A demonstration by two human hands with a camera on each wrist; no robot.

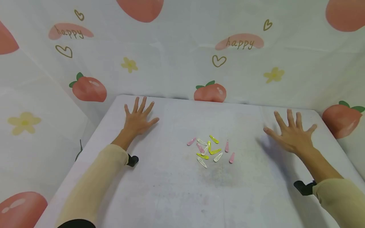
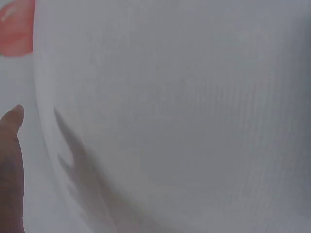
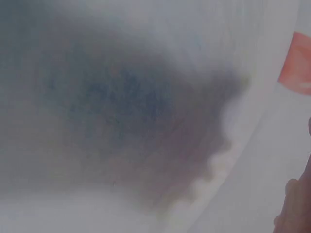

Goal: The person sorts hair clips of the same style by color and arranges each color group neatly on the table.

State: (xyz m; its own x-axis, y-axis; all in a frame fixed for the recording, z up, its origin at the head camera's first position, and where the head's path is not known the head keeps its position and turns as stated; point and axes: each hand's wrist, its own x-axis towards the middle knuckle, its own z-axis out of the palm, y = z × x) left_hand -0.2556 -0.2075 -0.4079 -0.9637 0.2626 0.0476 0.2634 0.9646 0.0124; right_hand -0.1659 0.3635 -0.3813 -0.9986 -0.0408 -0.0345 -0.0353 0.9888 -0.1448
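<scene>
Several snap hair clips lie in a loose cluster near the table's middle in the head view: yellow clips [image 1: 214,139], pink clips [image 1: 232,158] and white clips [image 1: 218,157], some of them overlapping. My left hand [image 1: 137,122] is spread wide at the far left, apart from the clips, holding nothing. Off to the right, my right hand [image 1: 293,136] also has its fingers splayed and holds nothing; its shadow falls on the table. Only a finger [image 2: 10,165] shows in the left wrist view, and a sliver of the hand [image 3: 297,206] in the right wrist view.
The white table [image 1: 171,196] ends at a back edge against a hanging cloth [image 1: 176,63] printed with peaches, hearts and flowers. Each wrist carries a small black device, one by the left cuff [image 1: 132,160] and one by the right cuff [image 1: 304,188].
</scene>
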